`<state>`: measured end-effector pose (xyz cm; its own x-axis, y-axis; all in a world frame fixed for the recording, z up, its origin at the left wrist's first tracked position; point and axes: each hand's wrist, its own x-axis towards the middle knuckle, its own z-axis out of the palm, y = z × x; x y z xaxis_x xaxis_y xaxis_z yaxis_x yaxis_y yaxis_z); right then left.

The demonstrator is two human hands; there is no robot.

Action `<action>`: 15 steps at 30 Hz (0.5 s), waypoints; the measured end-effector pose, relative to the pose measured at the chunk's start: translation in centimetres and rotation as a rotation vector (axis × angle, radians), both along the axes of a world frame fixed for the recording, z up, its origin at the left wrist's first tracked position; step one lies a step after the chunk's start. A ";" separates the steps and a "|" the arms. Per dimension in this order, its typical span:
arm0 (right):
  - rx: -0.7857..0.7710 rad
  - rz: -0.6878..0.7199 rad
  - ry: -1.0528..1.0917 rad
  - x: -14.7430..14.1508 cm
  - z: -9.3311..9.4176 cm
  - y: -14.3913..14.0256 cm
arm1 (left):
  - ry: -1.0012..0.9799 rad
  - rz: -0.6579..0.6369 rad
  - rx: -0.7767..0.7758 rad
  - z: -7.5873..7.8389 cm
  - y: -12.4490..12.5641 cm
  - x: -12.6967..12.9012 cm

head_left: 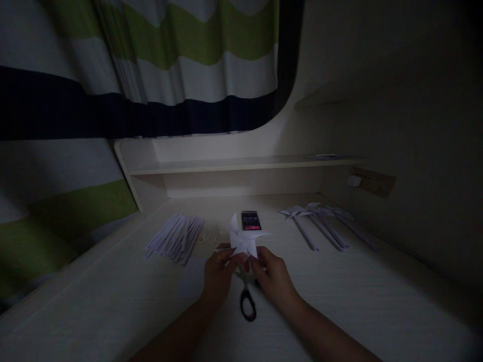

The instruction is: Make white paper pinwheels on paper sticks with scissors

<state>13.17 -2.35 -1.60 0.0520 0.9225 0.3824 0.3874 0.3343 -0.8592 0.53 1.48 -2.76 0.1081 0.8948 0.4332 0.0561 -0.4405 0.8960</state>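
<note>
I see both hands meeting at the centre of the tabletop (pixel 339 296), pinched on a white folded paper pinwheel (pixel 243 240). The pinwheel sits just above and between the fingertips, so it lies forward of both hands, neither one clearly nearer. Left hand (pixel 218 271) grips its lower left edge with thumb and fingers closed on the paper; right hand (pixel 273 274) holds the lower right edge the same way, fingers curled, narrow. The piece has pointed flaps fanning out, one to the upper left and one out to the right; no clear long axis, roughly star-shaped. The light is dim and fold detail is hard to read.

Black-handled scissors (pixel 247 301) lie on the tabletop directly below the hands, between the wrists, handles toward me, blades hidden under the hands. Just behind the pinwheel stands a small dark box (pixel 250 221) with a pink strip. A bundle of rolled paper sticks (pixel 175 239) lies to the left, well apart. Finished pinwheels on sticks (pixel 320 223) lie to the right, heads away from me.
</note>
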 end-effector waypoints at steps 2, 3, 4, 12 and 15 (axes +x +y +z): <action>-0.004 -0.004 0.008 0.0 0.0 -0.1 | -0.003 -0.001 0.000 0.0 -0.1 0.0; -0.006 0.000 0.013 0.0 0.0 -0.1 | -0.006 -0.003 -0.002 0.1 -0.1 0.1; -0.007 0.007 0.017 0.0 0.0 -0.1 | -0.009 -0.002 -0.003 0.1 -0.1 0.1; -0.005 0.000 0.089 0.0 -0.1 0.0 | -0.026 0.048 0.030 -0.1 -0.2 0.0; -0.006 -0.009 0.123 0.2 0.1 0.2 | -0.084 0.081 0.058 -0.2 -0.1 -0.1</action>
